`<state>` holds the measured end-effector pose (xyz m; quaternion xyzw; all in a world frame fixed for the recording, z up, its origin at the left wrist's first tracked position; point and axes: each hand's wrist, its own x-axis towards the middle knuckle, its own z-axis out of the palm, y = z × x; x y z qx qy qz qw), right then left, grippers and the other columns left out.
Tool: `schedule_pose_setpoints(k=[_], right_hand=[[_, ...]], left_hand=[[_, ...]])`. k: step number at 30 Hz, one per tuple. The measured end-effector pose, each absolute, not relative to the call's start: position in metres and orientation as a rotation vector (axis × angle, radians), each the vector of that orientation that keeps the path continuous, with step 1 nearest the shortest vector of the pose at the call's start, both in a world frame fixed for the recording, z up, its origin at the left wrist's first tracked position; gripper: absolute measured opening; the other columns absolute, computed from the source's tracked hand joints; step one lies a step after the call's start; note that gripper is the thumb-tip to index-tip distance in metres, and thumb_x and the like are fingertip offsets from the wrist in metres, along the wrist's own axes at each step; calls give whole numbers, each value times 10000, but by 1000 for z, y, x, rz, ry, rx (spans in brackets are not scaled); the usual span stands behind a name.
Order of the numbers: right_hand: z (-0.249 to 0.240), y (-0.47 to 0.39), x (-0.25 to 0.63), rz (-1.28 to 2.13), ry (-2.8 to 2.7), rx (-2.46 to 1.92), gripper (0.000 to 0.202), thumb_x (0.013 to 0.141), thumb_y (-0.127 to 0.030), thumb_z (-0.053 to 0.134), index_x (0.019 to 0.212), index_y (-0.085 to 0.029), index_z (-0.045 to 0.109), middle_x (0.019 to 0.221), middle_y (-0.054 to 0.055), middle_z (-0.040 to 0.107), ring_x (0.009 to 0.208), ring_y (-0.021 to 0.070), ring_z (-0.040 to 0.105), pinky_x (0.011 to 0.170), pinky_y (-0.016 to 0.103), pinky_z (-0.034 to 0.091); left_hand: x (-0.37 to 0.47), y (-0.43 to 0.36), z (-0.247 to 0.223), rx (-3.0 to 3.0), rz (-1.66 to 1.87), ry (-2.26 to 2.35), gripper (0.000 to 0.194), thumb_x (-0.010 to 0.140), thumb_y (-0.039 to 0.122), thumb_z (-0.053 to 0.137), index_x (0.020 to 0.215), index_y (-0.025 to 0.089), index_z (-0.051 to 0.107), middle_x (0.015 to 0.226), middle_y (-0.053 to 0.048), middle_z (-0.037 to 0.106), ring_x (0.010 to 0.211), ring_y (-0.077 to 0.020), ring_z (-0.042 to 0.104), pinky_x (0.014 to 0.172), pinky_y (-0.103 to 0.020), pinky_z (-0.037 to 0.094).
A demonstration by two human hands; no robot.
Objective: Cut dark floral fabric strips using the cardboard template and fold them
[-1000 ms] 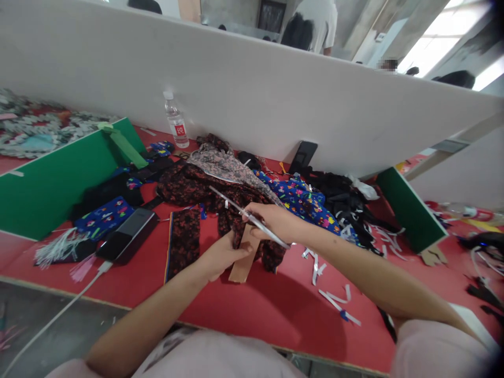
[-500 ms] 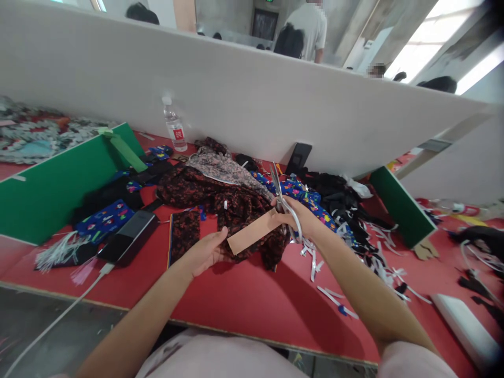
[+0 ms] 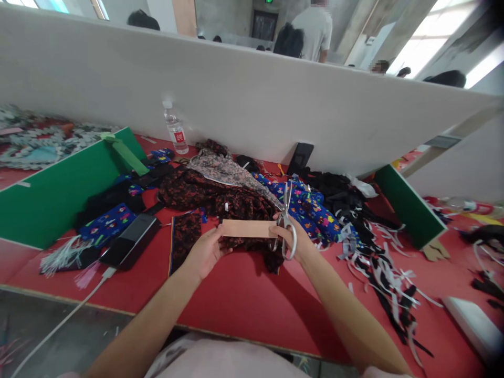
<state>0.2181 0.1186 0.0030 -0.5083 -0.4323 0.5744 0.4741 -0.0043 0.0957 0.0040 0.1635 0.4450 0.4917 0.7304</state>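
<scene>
A tan rectangular strip of card or paper is stretched level between my two hands, over a dark floral cloth. My left hand pinches the strip's left end between thumb and fingers. At the other end, my right hand grips the strip with the thumb on top and also holds silver scissors. The scissors' blades point up and away from me, nearly together. A flat piece of the same dark floral cloth with a striped edge lies to the left of my left hand.
Blue patterned fabric and black scraps lie to the right, with white trimmings. Green boards stand on both sides. A water bottle and a phone are near the white partition. A corded black device sits left.
My left hand has risen and now pinches the strip's end. The strip has turned from slanted to level. My right hand and the scissors have moved slightly lower.
</scene>
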Motion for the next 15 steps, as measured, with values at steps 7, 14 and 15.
schedule_pose_setpoints(k=[7, 14, 15], right_hand=[[4, 120, 223, 1496, -1017, -1198, 411, 586, -246, 733, 941, -220, 527, 681, -61, 530, 575, 103, 516, 506, 221, 401], [-2, 118, 217, 1611, -899, -1208, 437, 552, -240, 751, 932, -216, 538, 698, -51, 556, 602, 119, 551, 499, 225, 429], [-3, 117, 216, 1619, -878, -1218, 442, 546, -241, 754, 931, -216, 539, 687, -53, 557, 590, 119, 548, 482, 221, 420]], left_hand=[[-20, 105, 1, 619, 1097, 1078, 186, 795, 296, 604, 835, 119, 644, 790, -68, 707, 707, -159, 656, 643, -253, 524], [-16, 110, 12, 422, 1084, 1064, 137, 847, 239, 531, 824, 129, 609, 675, -35, 666, 557, -146, 627, 553, -308, 558], [-15, 111, 15, 352, 1085, 1063, 132, 854, 233, 522, 820, 134, 601, 651, -22, 653, 525, -136, 614, 527, -299, 555]])
